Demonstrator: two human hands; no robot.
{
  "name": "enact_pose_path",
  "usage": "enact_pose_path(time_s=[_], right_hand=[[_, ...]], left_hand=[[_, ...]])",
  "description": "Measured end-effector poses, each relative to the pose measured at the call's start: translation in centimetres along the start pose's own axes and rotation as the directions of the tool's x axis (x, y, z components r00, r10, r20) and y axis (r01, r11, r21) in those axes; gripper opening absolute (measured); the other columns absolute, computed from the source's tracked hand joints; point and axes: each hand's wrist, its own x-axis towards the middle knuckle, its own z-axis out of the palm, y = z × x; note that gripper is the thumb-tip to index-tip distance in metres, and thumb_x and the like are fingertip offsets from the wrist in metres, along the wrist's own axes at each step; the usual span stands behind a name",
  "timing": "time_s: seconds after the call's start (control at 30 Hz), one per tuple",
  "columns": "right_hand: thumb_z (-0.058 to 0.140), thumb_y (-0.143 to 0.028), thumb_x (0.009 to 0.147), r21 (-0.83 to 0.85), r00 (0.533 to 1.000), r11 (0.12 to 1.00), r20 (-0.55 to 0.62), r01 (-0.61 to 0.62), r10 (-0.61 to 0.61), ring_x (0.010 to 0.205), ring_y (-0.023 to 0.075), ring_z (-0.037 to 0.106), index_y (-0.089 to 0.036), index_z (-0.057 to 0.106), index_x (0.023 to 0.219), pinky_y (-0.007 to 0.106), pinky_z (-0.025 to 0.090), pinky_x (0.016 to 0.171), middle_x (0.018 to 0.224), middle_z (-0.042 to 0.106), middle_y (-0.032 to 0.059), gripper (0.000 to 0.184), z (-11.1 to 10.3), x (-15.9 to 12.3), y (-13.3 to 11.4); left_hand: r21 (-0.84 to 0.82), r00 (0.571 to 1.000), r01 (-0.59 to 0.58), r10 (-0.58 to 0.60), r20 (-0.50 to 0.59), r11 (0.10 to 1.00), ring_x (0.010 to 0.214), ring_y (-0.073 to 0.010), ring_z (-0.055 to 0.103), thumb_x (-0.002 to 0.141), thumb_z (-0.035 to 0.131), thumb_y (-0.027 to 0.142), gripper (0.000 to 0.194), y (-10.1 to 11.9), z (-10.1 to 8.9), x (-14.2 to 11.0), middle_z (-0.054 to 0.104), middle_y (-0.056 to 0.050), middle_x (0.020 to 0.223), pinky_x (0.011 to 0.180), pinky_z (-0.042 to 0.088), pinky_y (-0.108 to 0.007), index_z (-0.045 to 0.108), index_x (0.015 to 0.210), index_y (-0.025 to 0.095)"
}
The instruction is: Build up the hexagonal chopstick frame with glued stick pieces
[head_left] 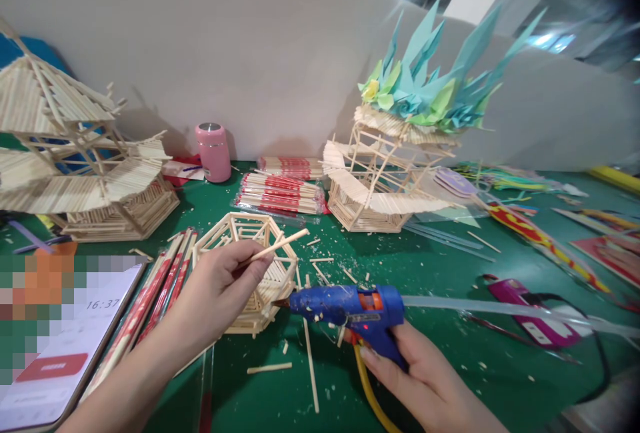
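Observation:
Between the fingertips of my left hand [227, 286] is a short wooden stick [287, 241], pointing to the upper right. My right hand [420, 379] grips the handle of a blue hot glue gun [330, 304], with a clear glue stick [465, 303] running out of its back. The gun's nozzle points left, close to the edge of an eight-sided stick frame [287, 266] lying on the green table. My left hand is over that frame and hides part of it. Loose stick pieces [270, 368] and glue crumbs lie around the frame.
Stick pavilion models stand at the left [100, 186] and right [370, 199], the latter topped with blue-green paper leaves [430, 79]. Behind are stick bundles [280, 193] and a pink flask [213, 153]. A tablet [75, 353], long stick packs [145, 299] and a magenta power strip [535, 316] flank the work.

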Motion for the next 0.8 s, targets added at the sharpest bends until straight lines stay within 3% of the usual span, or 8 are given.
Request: enact_pose_path(time_s=[0.1,0.33,0.63,0.8], right_hand=[[0.051,-0.049,0.084,0.032,0.999,0.999,0.029,0.031,-0.031,0.095,0.0237,0.063,-0.022,0.057,0.116,0.035,0.050,0.087,0.102,0.067,0.0083,0.042,-0.02,0.16,0.03],[0.056,-0.051,0.079,0.002,0.996,0.999,-0.080,-0.042,0.042,0.084,0.0241,0.064,-0.021,0.065,0.098,0.035,0.052,0.079,0.090,0.069,0.0067,0.036,0.43,-0.34,-0.41],[0.053,-0.050,0.082,0.079,0.996,0.997,-0.084,-0.011,0.017,0.086,0.0211,0.063,-0.021,0.059,0.109,0.031,0.051,0.079,0.093,0.068,0.0056,0.040,0.23,0.41,-0.46],[0.054,-0.051,0.080,0.076,0.996,0.997,-0.091,-0.002,0.009,0.087,0.0231,0.064,-0.022,0.062,0.106,0.034,0.052,0.080,0.094,0.069,0.0070,0.040,0.36,-0.04,-0.36]], left_hand=[[-0.003,1.000,0.003,-0.003,-0.003,1.000,0.055,-0.0111,0.037,0.084,0.041,0.035,0.030,-0.18,0.03,-0.09,0.042,0.003,0.057,0.049,0.030,-0.022,0.052,0.062,0.018],[0.002,1.000,-0.001,0.001,-0.001,1.000,0.054,-0.0106,0.036,0.084,0.041,0.035,0.031,-0.24,-0.02,0.02,0.039,0.004,0.056,0.049,0.029,-0.022,0.051,0.061,0.017],[0.012,1.000,0.015,-0.015,0.008,1.000,0.055,-0.0114,0.039,0.084,0.041,0.037,0.031,-0.33,0.09,0.03,0.043,0.003,0.058,0.049,0.030,-0.023,0.052,0.063,0.017],[0.017,1.000,0.003,-0.003,0.003,1.000,0.053,-0.0106,0.035,0.084,0.041,0.037,0.032,-0.42,0.14,0.04,0.036,0.005,0.056,0.049,0.029,-0.022,0.047,0.058,0.019]])
